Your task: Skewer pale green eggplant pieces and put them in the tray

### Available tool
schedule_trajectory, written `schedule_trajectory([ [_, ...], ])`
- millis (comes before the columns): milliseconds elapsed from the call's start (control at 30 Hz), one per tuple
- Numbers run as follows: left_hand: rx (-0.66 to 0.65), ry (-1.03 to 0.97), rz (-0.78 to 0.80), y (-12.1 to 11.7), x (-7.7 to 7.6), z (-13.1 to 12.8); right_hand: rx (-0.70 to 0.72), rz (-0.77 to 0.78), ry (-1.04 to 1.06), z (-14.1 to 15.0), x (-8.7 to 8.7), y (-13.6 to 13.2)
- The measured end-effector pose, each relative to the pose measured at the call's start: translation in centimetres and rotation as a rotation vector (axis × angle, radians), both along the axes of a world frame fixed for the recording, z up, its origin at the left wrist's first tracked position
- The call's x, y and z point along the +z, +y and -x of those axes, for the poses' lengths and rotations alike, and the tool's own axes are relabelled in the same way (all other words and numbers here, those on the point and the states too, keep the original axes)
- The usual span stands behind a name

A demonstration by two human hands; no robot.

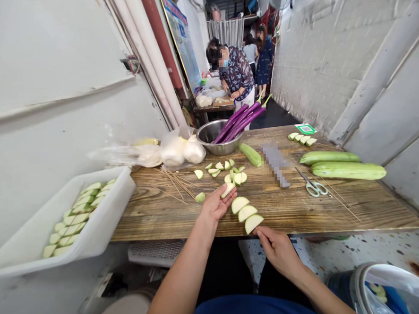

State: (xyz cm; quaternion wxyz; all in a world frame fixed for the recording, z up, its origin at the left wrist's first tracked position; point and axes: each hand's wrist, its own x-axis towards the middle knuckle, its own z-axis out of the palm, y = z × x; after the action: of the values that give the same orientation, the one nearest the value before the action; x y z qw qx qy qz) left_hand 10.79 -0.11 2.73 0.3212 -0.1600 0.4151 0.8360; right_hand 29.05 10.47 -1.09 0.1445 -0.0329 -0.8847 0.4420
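Observation:
My left hand [212, 208] holds a pale zucchini slice [228, 189] between thumb and fingers, just above the table. Pinched in my right hand [282, 251] is the lower end of a thin skewer, mostly hidden, with three half-round zucchini slices [247, 213] threaded along it. The skewer points up and left, its far end close to the slice in my left hand. Behind my left hand lie several loose zucchini slices [239, 178]. One lone piece [199, 197] rests left of that hand, near a spread of bare bamboo skewers [171, 180].
A white tray [122, 214] of skewered slices stands left. Behind are bagged white items [173, 152] and a steel bowl [214, 145] with eggplants [241, 122]. Right are a blurred-out object [276, 164], scissors [316, 187], whole zucchinis [348, 168] and a bucket [361, 285]. A co-worker [238, 72] cuts food beyond.

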Motion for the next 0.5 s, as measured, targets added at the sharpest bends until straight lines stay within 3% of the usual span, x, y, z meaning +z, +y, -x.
schedule_trajectory([
  [500, -0.012, 0.014, 0.055, 0.6, 1.2, -0.6, -0.024, 0.010, 0.018, -0.2, 0.3, -0.3],
])
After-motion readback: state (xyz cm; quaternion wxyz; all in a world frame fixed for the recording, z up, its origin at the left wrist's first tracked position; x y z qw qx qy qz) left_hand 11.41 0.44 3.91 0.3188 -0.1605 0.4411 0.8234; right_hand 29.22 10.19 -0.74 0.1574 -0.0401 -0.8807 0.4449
